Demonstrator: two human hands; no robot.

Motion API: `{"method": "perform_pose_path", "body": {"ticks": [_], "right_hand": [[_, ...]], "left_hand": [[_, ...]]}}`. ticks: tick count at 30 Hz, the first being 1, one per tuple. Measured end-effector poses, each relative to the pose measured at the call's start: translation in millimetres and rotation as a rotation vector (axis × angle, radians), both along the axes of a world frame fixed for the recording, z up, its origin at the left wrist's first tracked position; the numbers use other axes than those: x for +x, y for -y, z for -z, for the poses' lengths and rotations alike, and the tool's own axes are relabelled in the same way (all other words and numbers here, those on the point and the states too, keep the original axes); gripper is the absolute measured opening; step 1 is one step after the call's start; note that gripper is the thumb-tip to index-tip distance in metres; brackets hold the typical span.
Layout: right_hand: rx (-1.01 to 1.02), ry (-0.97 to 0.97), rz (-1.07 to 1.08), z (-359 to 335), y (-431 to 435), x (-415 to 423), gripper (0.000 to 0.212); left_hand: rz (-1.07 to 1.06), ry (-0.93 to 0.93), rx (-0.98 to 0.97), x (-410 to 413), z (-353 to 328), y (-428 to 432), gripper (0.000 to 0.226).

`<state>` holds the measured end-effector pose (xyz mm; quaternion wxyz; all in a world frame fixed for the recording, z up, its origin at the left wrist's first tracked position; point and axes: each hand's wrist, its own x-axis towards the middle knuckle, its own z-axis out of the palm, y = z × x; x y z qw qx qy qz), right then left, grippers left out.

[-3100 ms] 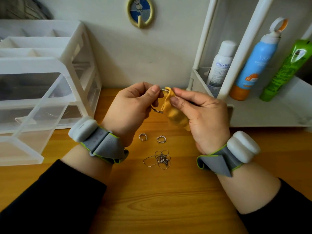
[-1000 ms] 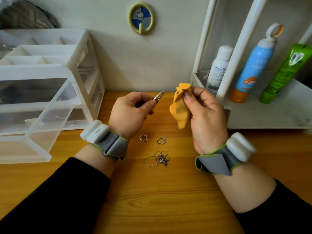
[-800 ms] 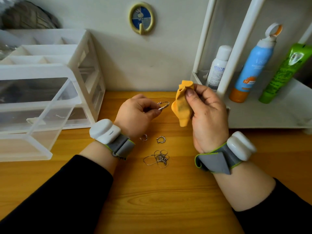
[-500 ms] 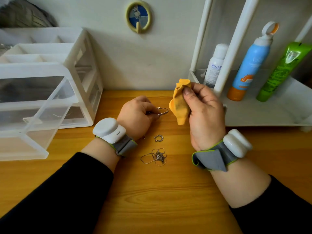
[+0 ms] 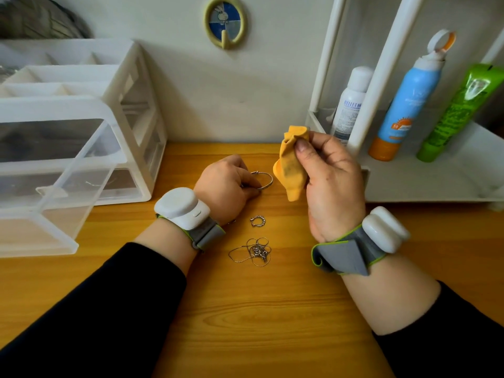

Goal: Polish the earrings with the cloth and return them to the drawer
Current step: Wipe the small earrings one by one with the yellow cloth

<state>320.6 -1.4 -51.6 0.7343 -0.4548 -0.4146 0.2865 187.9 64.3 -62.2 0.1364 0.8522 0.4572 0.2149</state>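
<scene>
My left hand [image 5: 225, 184] is palm down, low over the wooden desk, and its fingertips pinch a silver hoop earring [image 5: 264, 180] that lies at or just above the desk top. My right hand [image 5: 331, 184] is raised to the right of it and holds a crumpled yellow cloth [image 5: 290, 163] between thumb and fingers; the cloth has dark smudges. A small silver earring [image 5: 257, 221] lies on the desk just below the left hand. A tangle of thin silver chains and rings [image 5: 255, 252] lies nearer to me. The clear drawer [image 5: 41, 211] stands pulled out at the left.
A white drawer unit [image 5: 131, 110] with open top compartments stands at the back left. At the right, a white rack [image 5: 425, 181] holds a white spray can [image 5: 350, 105], a blue sunscreen bottle [image 5: 406, 105] and a green tube [image 5: 461, 113]. A round hook [image 5: 225, 21] hangs on the wall.
My left hand has drawn the hoop earring away from the cloth, turned palm down and lowered it to the desk. My right hand has stayed up with the cloth.
</scene>
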Motion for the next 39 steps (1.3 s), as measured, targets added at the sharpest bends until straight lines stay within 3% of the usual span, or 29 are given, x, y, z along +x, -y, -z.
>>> {"method": "perform_pose_path", "body": {"ticks": [25,32,39], "right_hand": [[-0.019,0.036,0.006,2.2,0.5,0.6,0.015],[-0.022,0.034,0.004,0.0,2.9,0.2,0.017],[-0.024,0.041,-0.006,-1.6,3.9,0.1,0.019]], "left_hand": [[0.003,0.001,-0.021,-3.8,-1.5,3.9,0.023],[-0.086,0.069,0.038,-22.7,-13.5,0.8,0.021],[-0.229,-0.004,0.013,-37.5,-10.0,-1.2,0.02]]}}
